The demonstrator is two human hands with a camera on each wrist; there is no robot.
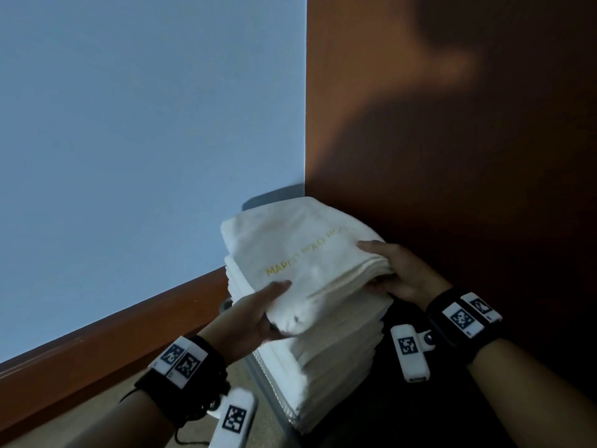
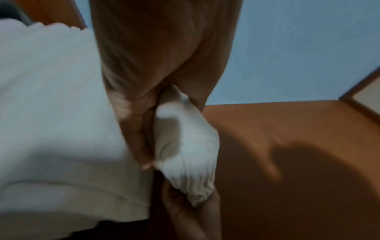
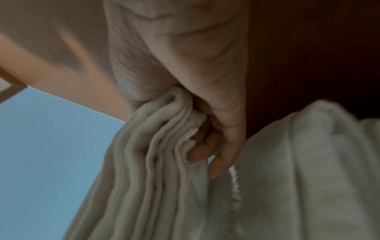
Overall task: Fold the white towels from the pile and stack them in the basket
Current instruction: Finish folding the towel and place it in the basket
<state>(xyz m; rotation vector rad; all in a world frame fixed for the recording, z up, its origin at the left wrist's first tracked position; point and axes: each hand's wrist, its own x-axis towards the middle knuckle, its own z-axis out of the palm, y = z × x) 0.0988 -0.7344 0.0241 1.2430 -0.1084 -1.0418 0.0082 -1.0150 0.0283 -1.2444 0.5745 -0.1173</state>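
Both hands' fingers (image 1: pixel 371 245) apparently around folded towel (image 1: pixel 300 253).

Pale blue wall (image 1: pixel 145 140) meets brown wooden panel (image 1: pixel 452 140); brown baseboard (image 1: pixel 113 344), beige floor (image 1: pixel 97 425).

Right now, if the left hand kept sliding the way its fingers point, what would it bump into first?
Probably the right hand, which grips the opposite edge of the same folded white towel that the left hand holds. Depth is unclear.
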